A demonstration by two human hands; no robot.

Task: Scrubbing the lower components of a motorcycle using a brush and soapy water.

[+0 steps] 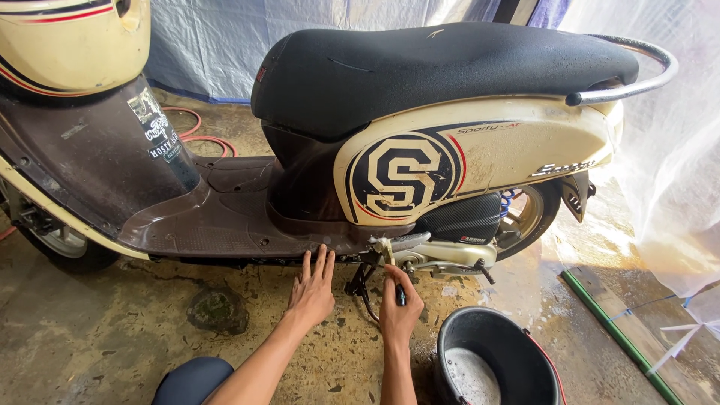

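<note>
Scooter (420,165), cream and brown, parked on wet concrete floor (112,330)
Left hand (313,289): grip open, fingers spread flat against the underside panel. Right hand (399,307): grip closed around a small dark brush (395,281), held at the engine casing (442,255). Black bucket (491,360) of suds stood near.

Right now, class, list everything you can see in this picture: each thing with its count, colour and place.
scooter: one, cream and brown, black seat, across the middle
kickstand: one, black, under the scooter
bucket: one, black, suds inside, bottom right
hose: one, red, on the floor behind the scooter
tarp: one, pale blue-white, hung behind
plank: one, green-edged, right on the floor
floor: wet concrete
knee: one, dark blue, bottom edge
left hand: flat, fingers at the scooter's lower edge
right hand: gripping a small dark brush by the engine
</note>
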